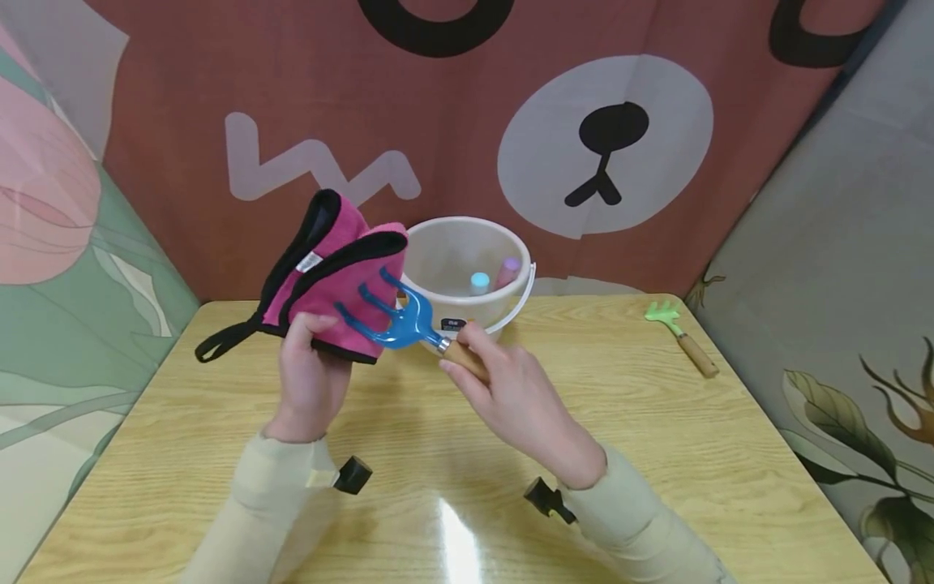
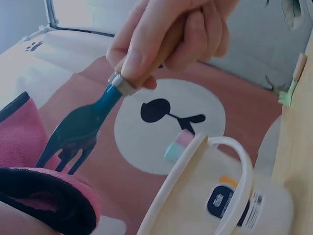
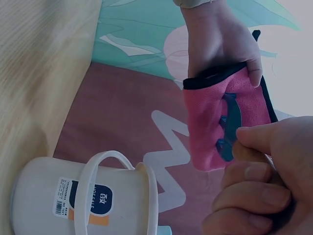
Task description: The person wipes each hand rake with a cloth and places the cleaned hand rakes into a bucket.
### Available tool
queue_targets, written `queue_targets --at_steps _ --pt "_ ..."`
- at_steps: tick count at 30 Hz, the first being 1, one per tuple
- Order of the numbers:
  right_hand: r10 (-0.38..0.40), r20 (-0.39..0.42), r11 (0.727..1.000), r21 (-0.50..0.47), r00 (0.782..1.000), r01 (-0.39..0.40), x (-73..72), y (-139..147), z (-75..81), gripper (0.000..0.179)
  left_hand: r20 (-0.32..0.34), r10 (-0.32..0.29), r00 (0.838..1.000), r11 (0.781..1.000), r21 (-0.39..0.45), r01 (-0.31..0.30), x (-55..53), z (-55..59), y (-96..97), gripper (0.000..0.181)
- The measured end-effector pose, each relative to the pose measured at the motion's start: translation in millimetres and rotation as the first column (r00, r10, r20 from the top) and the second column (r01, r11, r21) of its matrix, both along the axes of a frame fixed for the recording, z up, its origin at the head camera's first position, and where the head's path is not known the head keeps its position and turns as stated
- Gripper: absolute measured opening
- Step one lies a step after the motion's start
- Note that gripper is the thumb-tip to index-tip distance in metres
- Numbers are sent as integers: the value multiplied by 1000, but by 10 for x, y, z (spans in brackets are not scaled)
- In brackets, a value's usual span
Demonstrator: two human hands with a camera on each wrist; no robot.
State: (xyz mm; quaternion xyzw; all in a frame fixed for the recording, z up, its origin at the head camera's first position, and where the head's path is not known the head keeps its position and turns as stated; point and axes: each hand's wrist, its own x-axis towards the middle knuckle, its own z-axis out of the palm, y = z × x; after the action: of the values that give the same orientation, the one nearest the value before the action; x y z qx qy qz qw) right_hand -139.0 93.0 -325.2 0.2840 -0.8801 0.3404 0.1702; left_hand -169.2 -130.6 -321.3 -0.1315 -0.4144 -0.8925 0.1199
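My left hand grips a folded pink cloth with black edging, a small white tag and a black hanging loop; its thumb lies on the outside, and the fingers are hidden behind the fabric. In my right hand is a small blue hand rake, held by its wooden handle. The rake's tines lie against the pink cloth in the right wrist view. Behind both hands, a white bucket stands on the table, with blue-capped and purple-capped items inside.
A green hand rake with a wooden handle lies near the right edge of the wooden table. The bucket's white handle hangs down its right side. A brown printed curtain rises behind the table, with patterned cloths on both sides.
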Motion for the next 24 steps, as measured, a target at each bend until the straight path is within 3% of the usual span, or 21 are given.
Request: queue_targets --at_steps 12,15,20,24 --pt "10 -31 999 -44 999 -11 -7 -54 -18 17 -75 -60 995 993 94 67 22 -14 110 27" --pt "15 -35 998 -55 999 -17 -13 -73 -18 17 -75 -89 993 992 85 95 38 -28 138 30" --pt "7 -44 998 -61 999 -10 -29 -89 -11 17 -3 -97 995 995 10 97 84 -90 196 24" --pt "-7 -64 999 -50 998 4 -52 -98 5 19 26 -116 993 992 -50 117 122 -151 252 41"
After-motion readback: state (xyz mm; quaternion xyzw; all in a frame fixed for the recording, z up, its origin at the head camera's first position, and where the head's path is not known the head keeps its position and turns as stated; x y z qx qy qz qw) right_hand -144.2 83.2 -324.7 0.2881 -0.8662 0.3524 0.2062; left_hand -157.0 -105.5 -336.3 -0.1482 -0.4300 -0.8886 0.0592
